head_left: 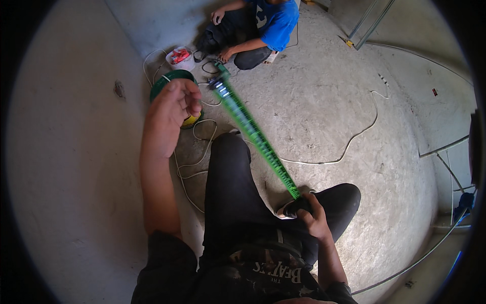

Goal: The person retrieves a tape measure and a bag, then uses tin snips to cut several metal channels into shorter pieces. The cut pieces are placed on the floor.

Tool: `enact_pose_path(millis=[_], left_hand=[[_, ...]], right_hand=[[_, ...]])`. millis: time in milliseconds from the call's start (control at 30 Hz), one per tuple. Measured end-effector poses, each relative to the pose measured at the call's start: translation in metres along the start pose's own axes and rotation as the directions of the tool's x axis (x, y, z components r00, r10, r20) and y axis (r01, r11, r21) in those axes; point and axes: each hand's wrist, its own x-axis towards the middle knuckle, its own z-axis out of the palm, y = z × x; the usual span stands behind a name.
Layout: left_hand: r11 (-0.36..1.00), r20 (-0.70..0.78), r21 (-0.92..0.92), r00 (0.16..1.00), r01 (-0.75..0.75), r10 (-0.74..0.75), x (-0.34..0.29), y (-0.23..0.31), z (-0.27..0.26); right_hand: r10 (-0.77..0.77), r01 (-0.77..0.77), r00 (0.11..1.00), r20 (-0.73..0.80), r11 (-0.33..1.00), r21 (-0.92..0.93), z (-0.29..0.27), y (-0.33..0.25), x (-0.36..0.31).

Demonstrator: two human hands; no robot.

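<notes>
My right hand is closed around the dark end of a tape measure, low in front of my bent legs. Its long green blade, with dark markings, slants up and to the left, blurred by motion toward the far end. My left hand is raised at the left, its fingers loosely curled and apart, with nothing visible in it. It stands off to the left of the blade's far end. Behind this hand, partly covered by it, is a green bucket with something yellow on its side.
A person in a blue shirt crouches at the far side, beside a white tub with red things inside. A white cable winds over the concrete floor. Metal bars stand at the right, and a wall rises at the left.
</notes>
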Motion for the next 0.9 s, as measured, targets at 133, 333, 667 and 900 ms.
enact_pose_path(millis=[133,333,667,900], left_hand=[[0.97,0.013,0.205,0.991,0.13,-0.135,-0.011,-0.053,-0.009],[0.541,0.039,0.838,0.997,-0.066,0.061,-0.037,-0.125,0.013],[0.357,0.008,0.934,1.0,-0.009,0.003,-0.05,-0.153,0.013],[0.32,0.022,0.947,1.0,-0.018,-0.008,-0.049,-0.182,0.006]], right_hand=[[0.092,-0.086,0.995,-0.044,0.989,0.117,-0.002,0.01,0.001],[0.135,-0.117,0.988,-0.069,0.967,0.226,-0.002,0.001,0.003],[0.181,-0.145,0.969,-0.166,0.967,0.207,-0.001,0.042,0.012],[0.346,-0.282,0.93,-0.122,0.887,0.367,-0.016,0.057,0.025]])
